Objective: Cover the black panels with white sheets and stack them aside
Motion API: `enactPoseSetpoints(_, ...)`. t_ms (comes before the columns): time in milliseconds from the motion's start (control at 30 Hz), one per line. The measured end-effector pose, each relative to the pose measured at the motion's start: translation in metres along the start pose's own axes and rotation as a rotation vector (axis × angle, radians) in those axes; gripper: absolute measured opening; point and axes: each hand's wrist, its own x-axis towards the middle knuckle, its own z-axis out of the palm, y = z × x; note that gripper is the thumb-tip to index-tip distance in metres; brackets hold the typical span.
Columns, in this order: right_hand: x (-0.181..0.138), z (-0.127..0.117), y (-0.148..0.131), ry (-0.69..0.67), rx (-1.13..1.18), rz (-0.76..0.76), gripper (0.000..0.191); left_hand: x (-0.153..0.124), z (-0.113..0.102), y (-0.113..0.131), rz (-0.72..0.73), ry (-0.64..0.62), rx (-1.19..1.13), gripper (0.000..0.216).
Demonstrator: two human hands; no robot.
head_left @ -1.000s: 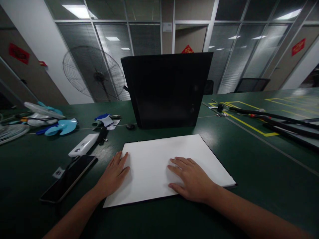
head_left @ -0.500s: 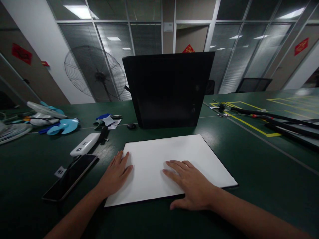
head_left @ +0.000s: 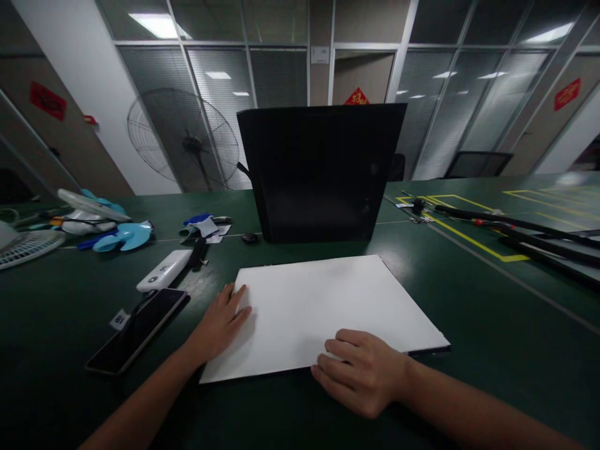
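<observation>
A thin, blank white board [head_left: 328, 300] with a dark edge lies flat on the table in front of me. My left hand [head_left: 220, 325] rests on its left edge, fingers stretched out and the thumb apart, pressing nothing else. At the near edge, right of the middle, my right hand [head_left: 360, 372] is closed, its fingers curled in. The fingertips are partly out of sight, so whether they hold the board's edge or anything small cannot be made out.
Behind the board stands a large black panel [head_left: 323, 175]. To the left lie a phone [head_left: 138, 331], a white power bank [head_left: 165, 270], a mouse [head_left: 250, 238] and blue fan blades [head_left: 124, 237]. Black tubes [head_left: 520, 219] lie at the right, on the green table [head_left: 492, 312].
My right hand has drawn back toward the board's near edge, its spread fingers curling closed. The left hand stays on the left edge. The view has shifted slightly.
</observation>
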Motion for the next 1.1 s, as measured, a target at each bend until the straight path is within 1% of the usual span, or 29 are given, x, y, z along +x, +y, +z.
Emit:
enactPoseSetpoints(67,0.002,-0.004,0.001,0.028,-0.014,-0.035,0.014,0.002,-0.008,-0.008,-0.023,-0.003,-0.093,0.06)
enactPoseSetpoints(167,0.003,-0.014,0.004,0.049,-0.035,-0.05,0.019,0.006,-0.02,-0.022,0.014,-0.018,-0.187,0.054)
enactPoseSetpoints(267,0.003,-0.024,0.01,0.074,-0.074,-0.054,0.023,0.008,-0.029,-0.029,0.072,-0.041,-0.203,0.061)
enactPoseSetpoints(333,0.002,-0.03,0.013,0.097,-0.109,-0.058,0.023,0.008,-0.033,-0.03,0.098,-0.043,-0.188,0.066)
enactPoseSetpoints(400,0.0,-0.035,0.015,0.103,-0.134,-0.048,0.023,0.007,-0.035,-0.028,0.119,-0.033,-0.162,0.064)
enactPoseSetpoints(533,-0.011,-0.044,0.019,0.097,-0.16,0.03,0.023,0.004,-0.036,-0.022,0.146,-0.024,-0.112,0.062)
enactPoseSetpoints(600,-0.016,-0.047,0.022,0.098,-0.162,0.073,0.025,0.004,-0.035,-0.017,0.118,-0.021,-0.075,0.063)
enactPoseSetpoints(667,-0.018,-0.047,0.025,0.089,-0.155,0.089,0.025,0.005,-0.033,-0.013,0.087,-0.01,-0.045,0.062)
enactPoseSetpoints(733,-0.017,-0.043,0.027,0.097,-0.137,0.074,0.022,0.006,-0.031,-0.011,0.074,0.001,-0.029,0.062)
enactPoseSetpoints(833,-0.015,-0.033,0.026,0.072,-0.093,0.063,0.02,0.006,-0.03,-0.009,0.066,0.011,-0.007,0.062)
enactPoseSetpoints(933,-0.014,-0.022,0.021,0.031,-0.089,0.092,0.017,0.006,-0.031,-0.009,0.073,0.017,0.0,0.06)
enactPoseSetpoints(1033,-0.012,-0.018,0.018,0.071,-0.142,0.161,0.016,0.006,-0.032,-0.007,0.075,0.022,0.003,0.06)
enactPoseSetpoints(1100,-0.009,-0.019,0.018,0.104,-0.178,0.2,0.015,0.006,-0.031,-0.006,0.067,0.016,0.003,0.059)
